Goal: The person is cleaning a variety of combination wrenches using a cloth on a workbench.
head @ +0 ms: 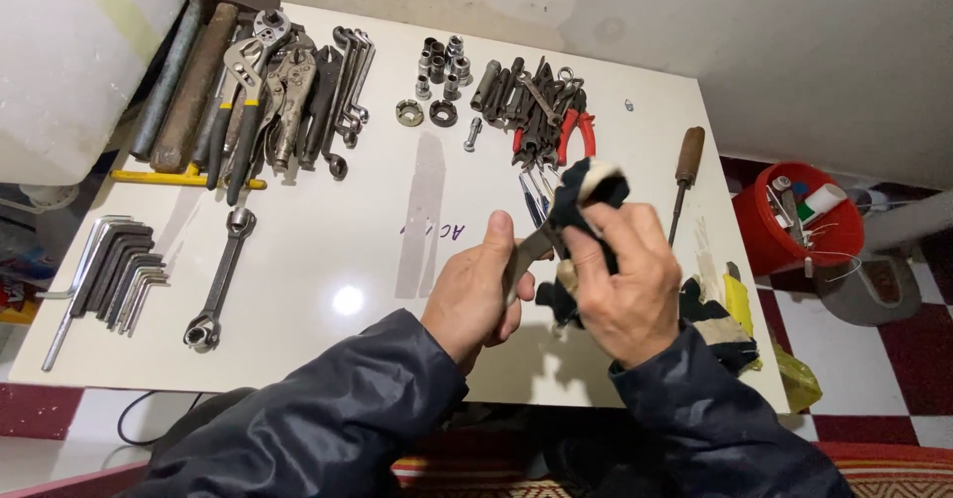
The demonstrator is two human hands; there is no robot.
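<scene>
Hands raised together, left hand (476,289) gripping tool (531,250), right hand (620,280) clutching rag (586,195)

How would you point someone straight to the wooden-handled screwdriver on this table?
Start at the white table and go to its right edge, near the red bucket. The screwdriver lies there alone, right of the red-handled pliers. It is the only tool with a brown wooden handle.
</scene>
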